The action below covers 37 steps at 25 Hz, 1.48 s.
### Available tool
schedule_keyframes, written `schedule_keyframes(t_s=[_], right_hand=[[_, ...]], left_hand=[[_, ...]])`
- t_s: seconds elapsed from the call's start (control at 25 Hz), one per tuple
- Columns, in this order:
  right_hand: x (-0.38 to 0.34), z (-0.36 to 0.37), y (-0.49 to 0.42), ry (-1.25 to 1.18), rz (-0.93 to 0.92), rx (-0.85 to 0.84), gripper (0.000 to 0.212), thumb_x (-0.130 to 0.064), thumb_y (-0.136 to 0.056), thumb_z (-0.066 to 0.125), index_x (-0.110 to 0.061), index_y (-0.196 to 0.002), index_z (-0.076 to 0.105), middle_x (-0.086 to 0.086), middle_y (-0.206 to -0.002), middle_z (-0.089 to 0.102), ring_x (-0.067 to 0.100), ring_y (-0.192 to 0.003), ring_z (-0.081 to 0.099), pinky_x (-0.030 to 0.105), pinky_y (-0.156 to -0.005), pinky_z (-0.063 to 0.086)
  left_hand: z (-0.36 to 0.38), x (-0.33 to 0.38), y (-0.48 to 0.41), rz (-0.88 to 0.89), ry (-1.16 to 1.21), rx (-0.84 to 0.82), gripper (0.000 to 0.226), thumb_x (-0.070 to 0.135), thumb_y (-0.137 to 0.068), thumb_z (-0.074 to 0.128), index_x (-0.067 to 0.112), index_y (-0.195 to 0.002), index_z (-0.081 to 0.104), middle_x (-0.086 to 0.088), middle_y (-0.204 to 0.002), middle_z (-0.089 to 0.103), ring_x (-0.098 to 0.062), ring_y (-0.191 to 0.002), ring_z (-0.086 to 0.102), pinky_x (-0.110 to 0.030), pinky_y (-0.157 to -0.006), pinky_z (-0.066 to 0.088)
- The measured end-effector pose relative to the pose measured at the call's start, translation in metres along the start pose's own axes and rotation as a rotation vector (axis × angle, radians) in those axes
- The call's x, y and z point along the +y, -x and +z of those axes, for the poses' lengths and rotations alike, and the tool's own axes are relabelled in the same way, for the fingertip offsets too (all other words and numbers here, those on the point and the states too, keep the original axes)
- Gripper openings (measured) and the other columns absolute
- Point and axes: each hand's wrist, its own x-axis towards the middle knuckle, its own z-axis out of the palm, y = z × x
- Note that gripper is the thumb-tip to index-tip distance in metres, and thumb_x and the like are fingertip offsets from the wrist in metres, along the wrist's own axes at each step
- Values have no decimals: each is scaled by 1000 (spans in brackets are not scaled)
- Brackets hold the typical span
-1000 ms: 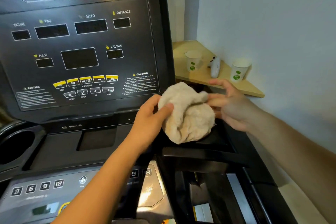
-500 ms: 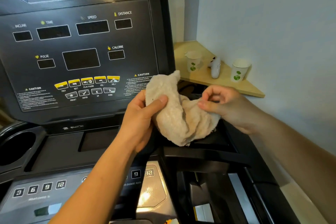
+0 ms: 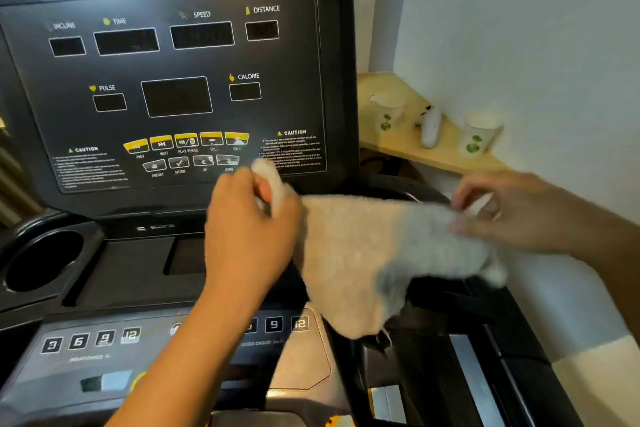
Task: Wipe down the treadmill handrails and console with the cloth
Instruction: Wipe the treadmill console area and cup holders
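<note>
A beige terry cloth (image 3: 367, 253) hangs stretched out between both hands, blurred by motion, in front of the treadmill's right side. My left hand (image 3: 247, 236) grips its left corner just below the black console panel (image 3: 166, 87) and its yellow buttons. My right hand (image 3: 516, 211) pinches the cloth's right edge, over the right cup holder area. The cloth's lower part droops toward the right handrail (image 3: 446, 302). The lower control strip with number keys (image 3: 90, 340) lies under my left forearm.
A wooden corner shelf (image 3: 446, 156) at the right carries two paper cups (image 3: 479, 133) and a white remote-like object (image 3: 431, 126). A round cup holder (image 3: 41, 260) is sunk into the console's left side. The white wall stands close on the right.
The cloth was a bunched ball; both hands have pulled apart and spread it out flat between them. The left hand moved left, the right hand moved right.
</note>
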Motion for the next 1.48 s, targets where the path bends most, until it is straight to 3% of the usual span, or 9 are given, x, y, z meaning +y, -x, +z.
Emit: schedule_keyframes(t_s=[0.08,0.28,0.44,0.6,0.72,0.88,1.16,1.32,1.48], right_hand=[[-4,36,4,131,-27,-125,19,-47,-81,70,-39,-95,62,-19,-98,62,-3,-92,58,24,-78,48],[-27,100,5,64,-29,-323,42,-64,-92,35,-35,-101,64,-9,-89,65,1,-80,61,26,-75,51],[-17,98,15,124,138,-553,56,-77,-86,18,-38,-90,58,-1,-87,66,8,-78,65,31,-78,54],[-31,99,-18,-88,269,-732,107,-100,-60,13,-33,-132,57,-9,-134,59,9,-124,53,35,-109,37],[-43,110,-8,-161,166,-628,82,-92,-71,20,-37,-116,61,-11,-112,68,7,-104,63,41,-101,46],[-25,90,23,142,153,-464,68,-79,-82,11,-31,-89,58,-4,-76,63,7,-72,63,33,-78,52],[-35,103,-3,-144,199,-589,81,-90,-70,13,-40,-112,61,-18,-109,66,-3,-101,60,28,-97,46],[-53,123,-10,-248,142,-514,72,-89,-76,17,-40,-101,63,-12,-98,71,2,-92,67,36,-91,53],[-23,101,12,-12,171,-454,88,-92,-68,2,-31,-86,63,0,-81,70,6,-71,66,27,-76,53]], left_hand=[[18,-13,17,165,-344,-102,31,33,-80,69,18,-101,51,-3,-112,45,-25,-87,55,-36,-71,46],[57,-33,30,750,-486,-581,35,47,-93,45,26,-108,68,10,-112,65,-17,-122,49,-44,-108,31],[64,-37,53,805,-554,-599,41,51,-92,39,24,-98,69,9,-94,69,-18,-100,55,-43,-103,34],[60,-24,42,820,-499,-507,33,42,-88,43,21,-76,65,5,-73,62,-19,-77,52,-38,-74,39],[51,-28,21,825,-641,-623,43,44,-90,31,26,-90,70,7,-92,69,-18,-98,54,-41,-87,38],[72,-5,44,869,-691,-686,44,45,-90,32,20,-68,61,-1,-71,64,-24,-75,56,-41,-80,37],[61,-21,33,841,-413,-680,37,35,-90,41,16,-66,61,-2,-67,61,-21,-64,52,-34,-68,39],[48,-47,3,777,-483,-670,51,42,-88,34,18,-117,67,3,-124,66,-21,-116,55,-42,-93,44],[60,-48,14,804,-459,-725,52,39,-91,29,20,-121,67,4,-131,64,-19,-137,43,-43,-111,27]])
